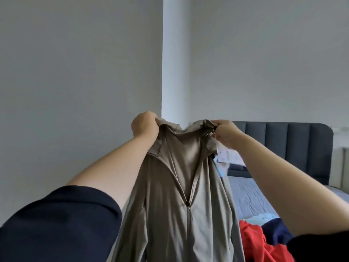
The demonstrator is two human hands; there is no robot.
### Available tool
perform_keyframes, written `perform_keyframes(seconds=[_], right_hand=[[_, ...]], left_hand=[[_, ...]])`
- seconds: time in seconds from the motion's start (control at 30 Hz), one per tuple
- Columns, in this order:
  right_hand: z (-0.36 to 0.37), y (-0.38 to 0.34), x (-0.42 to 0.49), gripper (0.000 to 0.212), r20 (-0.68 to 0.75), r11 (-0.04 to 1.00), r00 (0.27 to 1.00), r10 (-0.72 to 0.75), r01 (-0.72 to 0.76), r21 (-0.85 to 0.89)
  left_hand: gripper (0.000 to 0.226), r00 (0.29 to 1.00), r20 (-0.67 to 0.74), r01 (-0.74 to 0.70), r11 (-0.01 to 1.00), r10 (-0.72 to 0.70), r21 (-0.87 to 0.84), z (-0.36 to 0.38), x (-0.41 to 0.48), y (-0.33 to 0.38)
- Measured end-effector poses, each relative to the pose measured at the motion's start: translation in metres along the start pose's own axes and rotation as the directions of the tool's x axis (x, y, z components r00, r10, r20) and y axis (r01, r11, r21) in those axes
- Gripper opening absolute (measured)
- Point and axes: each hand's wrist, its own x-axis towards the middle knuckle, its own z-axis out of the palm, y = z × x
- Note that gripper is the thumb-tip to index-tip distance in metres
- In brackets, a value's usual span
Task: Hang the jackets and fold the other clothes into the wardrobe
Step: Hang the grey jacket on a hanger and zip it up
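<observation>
A khaki zip-up jacket [181, 195] hangs in the air in front of me, its zipper partly undone and paper tags [228, 155] dangling near the collar. My left hand [144, 124] grips the collar's left side. At the collar's right side my right hand [225, 132] pinches the fabric. The jacket's lower part runs out of the bottom of the view. On the bed to the lower right lie a red garment [262, 242] and a navy garment [279, 233], partly hidden by my right arm.
A bed with a light grey mattress [247, 197] and a dark blue padded headboard [294, 148] stands to the right. Plain white walls [81, 72] with a corner column fill the background. No wardrobe shows in this view.
</observation>
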Motion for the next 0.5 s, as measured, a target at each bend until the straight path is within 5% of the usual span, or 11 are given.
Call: perform_keyframes(seconds=[0.07, 0.13, 0.27, 0.33, 0.4, 0.47, 0.5], right_hand=[[0.000, 0.006, -0.004, 0.037, -0.037, 0.942, 0.989, -0.140, 0.122, -0.313], [-0.002, 0.013, -0.008, 0.027, -0.098, 0.779, 0.975, -0.201, 0.098, -0.619], [-0.008, 0.012, -0.013, 0.011, -0.228, 0.557, 0.918, -0.324, -0.010, -0.830], [-0.010, 0.004, -0.009, 0.007, -0.314, 0.604, 0.828, -0.465, 0.037, -0.797], [-0.012, -0.007, -0.005, 0.012, -0.419, 0.773, 0.811, -0.408, 0.063, -0.631], [-0.015, -0.012, -0.001, 0.008, -0.394, 0.821, 0.876, -0.277, 0.002, -0.571], [-0.016, -0.012, -0.004, 0.004, -0.377, 0.806, 0.892, -0.251, -0.024, -0.592]], left_hand=[[0.017, 0.997, -0.042, 0.063, 0.996, -0.066, -0.057, 0.002, 0.001, -0.006], [0.021, 0.996, 0.019, 0.088, 0.996, -0.088, 0.004, 0.004, -0.001, -0.011], [0.026, 0.991, 0.086, 0.100, 0.994, -0.104, 0.053, 0.006, -0.004, -0.017], [0.024, 0.998, -0.038, 0.037, 0.997, -0.039, -0.071, 0.002, -0.001, -0.013], [0.032, 0.984, -0.079, -0.172, 0.967, 0.160, -0.189, -0.008, 0.000, -0.003], [0.040, 0.866, 0.210, -0.465, 0.886, 0.454, 0.000, -0.017, -0.004, 0.005], [0.042, 0.786, 0.381, -0.566, 0.814, 0.486, 0.130, -0.020, -0.007, 0.007]])
